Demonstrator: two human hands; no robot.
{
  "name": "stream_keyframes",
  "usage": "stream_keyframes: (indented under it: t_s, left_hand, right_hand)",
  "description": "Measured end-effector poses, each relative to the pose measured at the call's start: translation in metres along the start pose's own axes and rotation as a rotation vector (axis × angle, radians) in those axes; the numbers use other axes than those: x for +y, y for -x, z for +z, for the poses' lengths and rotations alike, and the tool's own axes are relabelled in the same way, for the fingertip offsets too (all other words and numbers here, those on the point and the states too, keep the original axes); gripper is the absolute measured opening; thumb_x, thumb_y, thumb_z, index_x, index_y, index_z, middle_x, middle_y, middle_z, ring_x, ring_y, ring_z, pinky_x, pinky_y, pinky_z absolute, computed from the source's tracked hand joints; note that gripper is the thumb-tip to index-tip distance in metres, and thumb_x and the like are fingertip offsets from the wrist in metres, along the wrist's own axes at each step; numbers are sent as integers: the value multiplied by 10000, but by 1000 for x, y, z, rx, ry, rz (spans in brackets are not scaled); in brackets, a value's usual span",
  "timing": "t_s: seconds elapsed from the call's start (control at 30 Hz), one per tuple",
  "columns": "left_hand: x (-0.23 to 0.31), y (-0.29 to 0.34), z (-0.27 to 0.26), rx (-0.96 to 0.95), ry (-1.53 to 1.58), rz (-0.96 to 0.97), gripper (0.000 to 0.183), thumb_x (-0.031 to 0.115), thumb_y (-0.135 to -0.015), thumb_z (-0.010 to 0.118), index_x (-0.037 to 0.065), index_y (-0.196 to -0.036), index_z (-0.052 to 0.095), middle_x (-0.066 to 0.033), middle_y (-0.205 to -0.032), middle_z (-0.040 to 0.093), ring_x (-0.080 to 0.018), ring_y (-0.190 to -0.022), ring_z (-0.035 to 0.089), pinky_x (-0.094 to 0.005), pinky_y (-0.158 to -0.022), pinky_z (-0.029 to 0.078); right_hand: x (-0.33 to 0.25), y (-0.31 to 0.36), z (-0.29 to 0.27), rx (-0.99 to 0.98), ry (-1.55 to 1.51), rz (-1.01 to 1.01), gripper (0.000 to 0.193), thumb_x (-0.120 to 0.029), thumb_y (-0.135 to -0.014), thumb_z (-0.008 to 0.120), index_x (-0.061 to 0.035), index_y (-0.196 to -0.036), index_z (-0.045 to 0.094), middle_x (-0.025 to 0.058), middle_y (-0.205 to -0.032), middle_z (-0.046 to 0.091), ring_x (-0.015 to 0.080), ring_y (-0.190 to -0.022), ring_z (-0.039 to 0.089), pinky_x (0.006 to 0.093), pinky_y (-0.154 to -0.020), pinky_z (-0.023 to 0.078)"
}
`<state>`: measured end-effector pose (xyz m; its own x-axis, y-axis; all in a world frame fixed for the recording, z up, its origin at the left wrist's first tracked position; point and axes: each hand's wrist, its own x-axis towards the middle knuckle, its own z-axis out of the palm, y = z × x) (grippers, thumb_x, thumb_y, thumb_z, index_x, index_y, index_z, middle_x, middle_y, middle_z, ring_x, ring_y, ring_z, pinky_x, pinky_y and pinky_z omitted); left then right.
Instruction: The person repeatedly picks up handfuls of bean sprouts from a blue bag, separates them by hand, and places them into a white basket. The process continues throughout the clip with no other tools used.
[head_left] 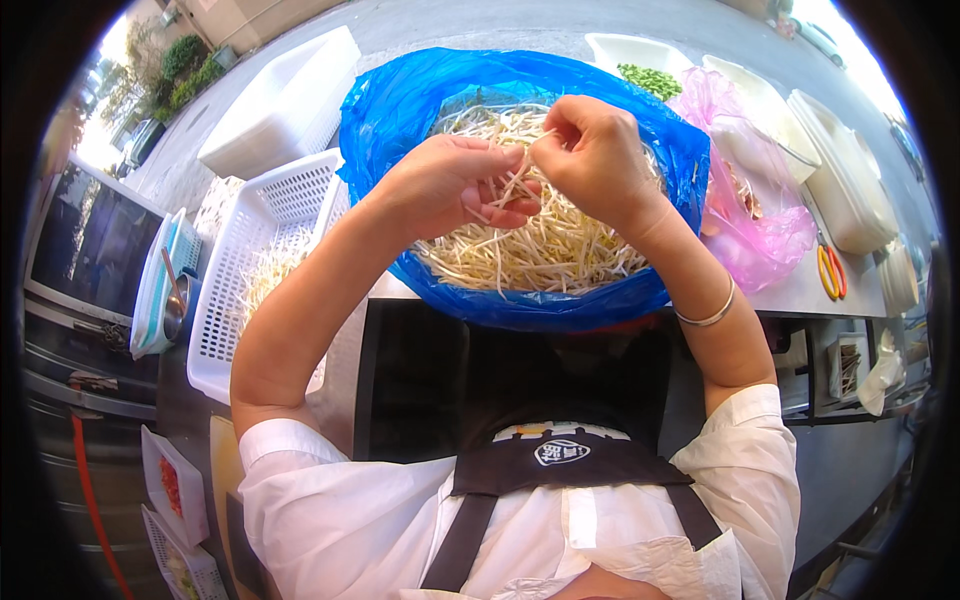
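A large blue plastic bag (400,105), its mouth spread wide, is full of bean sprouts (560,250). Over the heap, my left hand (465,180) curls around a few sprouts, whose pale stems stick out between the fingers. Close beside it, my right hand (592,155) is closed with thumb and forefinger pinched together near the sprouts in the left; what lies in that pinch is too small to make out. To the left, a white perforated basket (215,320) has a smaller pile of sprouts (280,262) inside.
Stacked white baskets (290,95) stand at the far left. On the right are a pink plastic bag (770,235), orange-handled scissors (831,270) and a lidded white tub (845,180). Behind the blue bag, a white container (610,48) holds green pieces. A metal bowl (178,310) sits left.
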<state>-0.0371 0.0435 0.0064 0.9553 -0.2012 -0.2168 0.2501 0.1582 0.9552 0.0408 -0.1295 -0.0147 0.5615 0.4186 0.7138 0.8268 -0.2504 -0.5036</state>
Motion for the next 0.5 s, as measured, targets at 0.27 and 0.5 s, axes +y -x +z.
stream_keyframes:
  t_s: [0.27, 0.5]
  left_hand:
    - [5, 5, 10, 145, 102, -18, 418, 252, -1018, 327, -85, -1166, 524, -276, -1065, 602, -366, -985, 634, -421, -852, 536]
    - [3, 3, 7, 167, 103, -2, 413, 274, -1008, 372, -30, -1260, 493, -247, -1046, 589, -371, -995, 625, -435, -866, 525]
  right_hand:
    - [6, -8, -15, -78, -556, 567, 168, -99, -827, 535, 11, -816, 662, 5, -587, 543, 49, -417, 421, 196, -385, 305]
    - [0, -2, -11, -97, 583, 161, 276, -42, -769, 578, 2, -1025, 671, 128, -699, 638, 156, -524, 549, 284, -551, 474]
